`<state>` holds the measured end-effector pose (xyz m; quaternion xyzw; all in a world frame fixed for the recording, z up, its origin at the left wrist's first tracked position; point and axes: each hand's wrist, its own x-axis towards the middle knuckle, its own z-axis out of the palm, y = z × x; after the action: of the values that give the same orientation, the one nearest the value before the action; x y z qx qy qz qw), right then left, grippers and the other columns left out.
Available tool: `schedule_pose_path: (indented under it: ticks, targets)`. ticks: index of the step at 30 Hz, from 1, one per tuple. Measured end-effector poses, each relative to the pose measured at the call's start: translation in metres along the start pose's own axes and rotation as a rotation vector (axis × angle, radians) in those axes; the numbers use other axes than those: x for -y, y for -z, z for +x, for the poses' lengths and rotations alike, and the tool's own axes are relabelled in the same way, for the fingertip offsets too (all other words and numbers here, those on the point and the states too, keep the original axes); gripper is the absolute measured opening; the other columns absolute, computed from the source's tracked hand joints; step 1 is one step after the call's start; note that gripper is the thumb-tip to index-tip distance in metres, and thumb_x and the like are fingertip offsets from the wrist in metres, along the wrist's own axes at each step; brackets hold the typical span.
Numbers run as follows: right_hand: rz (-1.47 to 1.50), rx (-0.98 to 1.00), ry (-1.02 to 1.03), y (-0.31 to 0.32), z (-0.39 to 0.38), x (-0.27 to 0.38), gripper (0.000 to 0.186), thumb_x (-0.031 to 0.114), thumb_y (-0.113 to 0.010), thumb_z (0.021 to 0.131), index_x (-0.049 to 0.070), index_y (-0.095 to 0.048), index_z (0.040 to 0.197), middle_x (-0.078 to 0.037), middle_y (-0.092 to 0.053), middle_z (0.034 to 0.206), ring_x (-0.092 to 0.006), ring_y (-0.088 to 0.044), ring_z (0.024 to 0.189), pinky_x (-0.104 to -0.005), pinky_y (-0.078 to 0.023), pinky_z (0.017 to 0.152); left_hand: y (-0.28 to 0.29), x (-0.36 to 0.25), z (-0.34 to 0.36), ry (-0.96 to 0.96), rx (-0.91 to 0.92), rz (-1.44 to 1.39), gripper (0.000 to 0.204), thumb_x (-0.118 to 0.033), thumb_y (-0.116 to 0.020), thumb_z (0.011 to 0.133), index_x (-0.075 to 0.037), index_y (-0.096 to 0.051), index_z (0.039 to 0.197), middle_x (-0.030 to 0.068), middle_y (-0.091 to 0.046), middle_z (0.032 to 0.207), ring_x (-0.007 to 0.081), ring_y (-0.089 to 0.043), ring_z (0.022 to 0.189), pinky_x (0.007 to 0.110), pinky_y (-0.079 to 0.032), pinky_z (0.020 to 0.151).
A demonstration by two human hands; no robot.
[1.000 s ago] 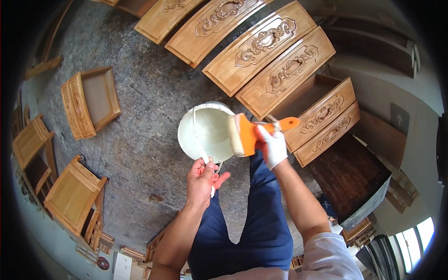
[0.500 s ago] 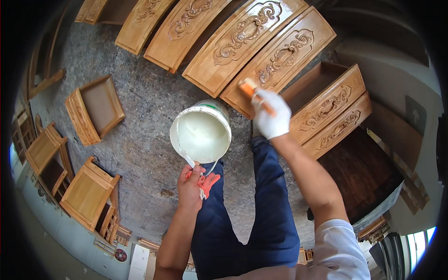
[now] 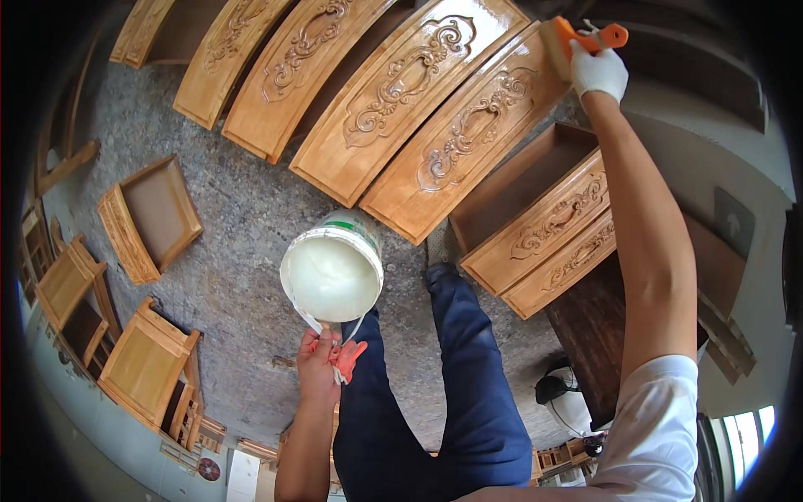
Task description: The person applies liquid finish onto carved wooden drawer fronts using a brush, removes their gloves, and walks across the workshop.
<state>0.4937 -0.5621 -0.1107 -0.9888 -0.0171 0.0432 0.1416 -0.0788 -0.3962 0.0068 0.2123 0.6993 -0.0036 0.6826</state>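
My left hand (image 3: 322, 361) grips the wire handle of a white bucket (image 3: 332, 272) filled with a pale creamy liquid, hanging in front of my legs. My right hand (image 3: 597, 71), in a white glove, is stretched far out and holds a wide brush with an orange handle (image 3: 585, 38). The brush rests at the far end of a carved wooden drawer front (image 3: 468, 138) that leans in a row with others.
Several carved wooden drawers (image 3: 548, 222) lean side by side across the top and right. More plain wooden drawers (image 3: 150, 217) lie on the grey concrete floor (image 3: 242, 234) at the left. A dark wooden slab (image 3: 594, 326) sits at the right.
My right arm has reached out from beside the bucket to the far end of the carved drawer front with the brush. The bucket has dropped lower and stayed in my left hand.
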Motion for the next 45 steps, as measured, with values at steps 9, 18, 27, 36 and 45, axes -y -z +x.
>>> schedule_pose_path:
  ticks: [9, 18, 27, 36, 45]
  targets:
    - [0.151, 0.359, 0.58, -0.016, -0.252, 0.071, 0.022, 0.02, -0.057, 0.088, 0.014, -0.066, 0.107, -0.011, -0.07, 0.097, -0.0337, -0.067, 0.078, -0.0433, -0.056, 0.063, -0.001, 0.002, 0.006, 0.032, -0.026, 0.02, 0.024, -0.03, -0.061, 0.103, -0.007, -0.058, 0.098, 0.0105, -0.065, 0.081, 0.0226, -0.067, 0.064, 0.037, -0.056, 0.046]
    - [-0.155, 0.552, 1.182, -0.024, -0.352, 0.108, 0.021, 0.023, -0.06, 0.086, 0.007, -0.07, 0.094, -0.015, -0.065, 0.096, -0.0338, -0.057, 0.081, -0.0433, -0.046, 0.075, 0.028, 0.016, 0.007, -0.015, 0.053, -0.018, 0.023, -0.028, -0.062, 0.102, -0.006, -0.058, 0.099, 0.0092, -0.063, 0.083, 0.0234, -0.068, 0.067, 0.04, -0.057, 0.057]
    - [-0.209, 0.701, 1.02, 0.021, -0.356, 0.061, 0.017, 0.018, -0.064, 0.085, 0.008, -0.075, 0.094, -0.013, -0.067, 0.096, -0.0308, -0.059, 0.082, -0.0407, -0.048, 0.077, 0.053, 0.007, 0.009, 0.001, 0.038, -0.038, 0.024, -0.032, -0.062, 0.102, -0.008, -0.058, 0.099, 0.0088, -0.063, 0.078, 0.0244, -0.068, 0.067, 0.035, -0.053, 0.048]
    - [0.565, 0.482, 0.535, 0.002, -0.275, -0.034, 0.026, 0.002, -0.071, 0.085, 0.004, -0.072, 0.111, -0.011, -0.072, 0.109, -0.0272, -0.069, 0.092, -0.0336, -0.055, 0.085, 0.052, 0.005, 0.008, 0.031, 0.056, 0.004, 0.021, -0.024, -0.06, 0.104, -0.004, -0.056, 0.099, 0.0081, -0.06, 0.087, 0.0206, -0.066, 0.073, 0.041, -0.062, 0.067]
    - [0.284, -0.104, 0.1, 0.017, -0.039, -0.063, 0.026, 0.018, -0.067, 0.09, 0.007, -0.075, 0.112, -0.013, -0.075, 0.109, -0.0278, -0.071, 0.089, -0.0352, -0.055, 0.082, 0.012, 0.004, 0.009, 0.011, -0.035, 0.065, 0.019, -0.026, -0.058, 0.105, -0.007, -0.055, 0.101, 0.0066, -0.062, 0.084, 0.0206, -0.066, 0.067, 0.036, -0.056, 0.049]
